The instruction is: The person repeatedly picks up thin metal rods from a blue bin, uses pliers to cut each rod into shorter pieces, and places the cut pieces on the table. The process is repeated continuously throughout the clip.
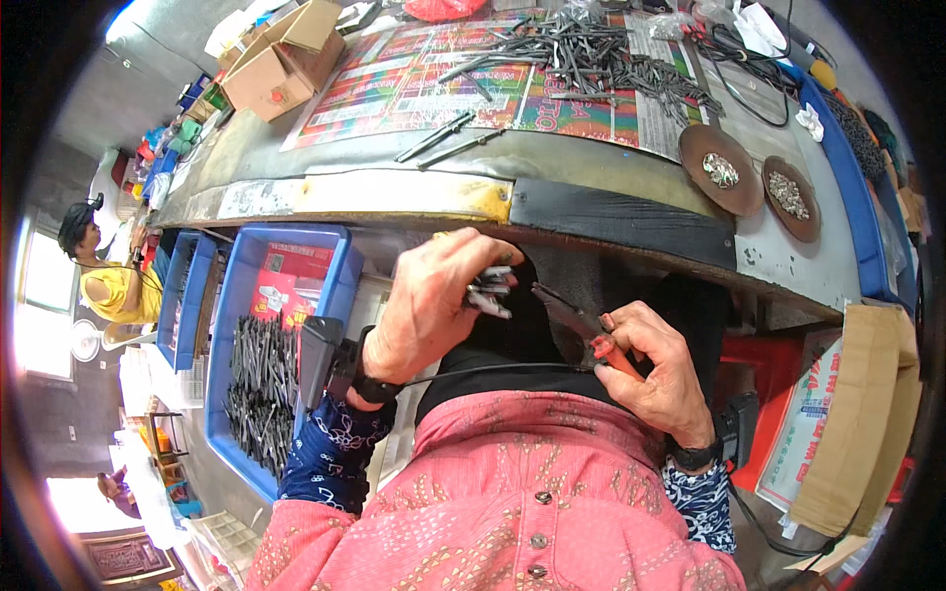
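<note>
In front of my lap, my left hand (434, 300) is closed round a small bunch of dark slim pieces with silvery ends (490, 291). To its right my right hand (650, 369) grips a tool with an orange handle (613, 355). A thin dark shaft runs from that handle up toward the left hand, its tip apart from the bunch. The tool's exact kind cannot be made out. Beside my left forearm, a blue plastic bin (345, 258) holds many black slim parts (261, 379).
Ahead stands a workbench (414, 163) with a heap of black slim parts (601, 59). Two brown dishes (695, 163) (800, 222) with small metal pieces sit at its right. A cardboard box (281, 69) stands far left. A person in yellow (123, 291) sits beyond the bin.
</note>
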`<state>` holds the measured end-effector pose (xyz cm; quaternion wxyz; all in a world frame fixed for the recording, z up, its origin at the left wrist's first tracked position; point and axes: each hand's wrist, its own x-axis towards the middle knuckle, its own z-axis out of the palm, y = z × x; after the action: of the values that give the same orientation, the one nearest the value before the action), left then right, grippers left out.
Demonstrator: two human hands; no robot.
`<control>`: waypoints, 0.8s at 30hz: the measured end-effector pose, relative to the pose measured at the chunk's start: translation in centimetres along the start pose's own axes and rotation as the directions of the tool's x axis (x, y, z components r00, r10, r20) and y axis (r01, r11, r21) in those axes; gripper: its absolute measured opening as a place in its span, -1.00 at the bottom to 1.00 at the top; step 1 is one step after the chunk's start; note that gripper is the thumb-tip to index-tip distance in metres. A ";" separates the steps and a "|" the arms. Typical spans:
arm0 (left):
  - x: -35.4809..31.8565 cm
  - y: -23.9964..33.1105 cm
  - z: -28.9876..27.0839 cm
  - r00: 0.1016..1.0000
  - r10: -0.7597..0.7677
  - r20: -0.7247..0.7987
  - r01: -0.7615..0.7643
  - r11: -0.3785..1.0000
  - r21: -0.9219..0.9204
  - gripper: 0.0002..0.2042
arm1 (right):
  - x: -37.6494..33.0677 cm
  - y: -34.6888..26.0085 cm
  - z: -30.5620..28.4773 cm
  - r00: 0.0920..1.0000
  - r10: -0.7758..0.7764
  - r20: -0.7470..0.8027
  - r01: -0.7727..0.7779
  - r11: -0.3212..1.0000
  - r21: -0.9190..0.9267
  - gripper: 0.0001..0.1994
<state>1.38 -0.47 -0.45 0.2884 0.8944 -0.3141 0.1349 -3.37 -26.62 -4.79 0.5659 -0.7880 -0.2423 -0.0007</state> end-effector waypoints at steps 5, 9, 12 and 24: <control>1.6 -2.9 -0.6 0.989 -0.106 -0.105 0.109 0.994 0.030 -0.89 | -0.1 0.5 0.0 0.995 -0.003 -0.095 -0.001 0.999 -0.038 -0.79; 3.1 -5.7 -0.5 0.961 -0.212 -0.180 0.222 0.974 0.036 -0.90 | 0.2 1.3 0.3 0.989 -0.075 -0.129 0.062 0.993 -0.101 -0.80; 4.8 -7.6 -0.6 0.977 -0.126 -0.171 0.141 0.987 0.077 -0.91 | 0.2 1.6 0.3 0.992 -0.056 -0.117 0.043 0.993 -0.114 -0.80; 8.5 -10.4 1.2 0.995 -0.071 -0.068 0.094 0.888 0.450 -0.76 | 0.8 2.7 0.5 0.993 -0.049 -0.106 0.037 0.994 -0.104 -0.81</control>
<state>14.64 1.30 -2.27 0.0853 0.9459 -0.2287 0.2140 -1.76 -26.56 -7.19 0.5371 -0.8093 -0.2277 -0.0683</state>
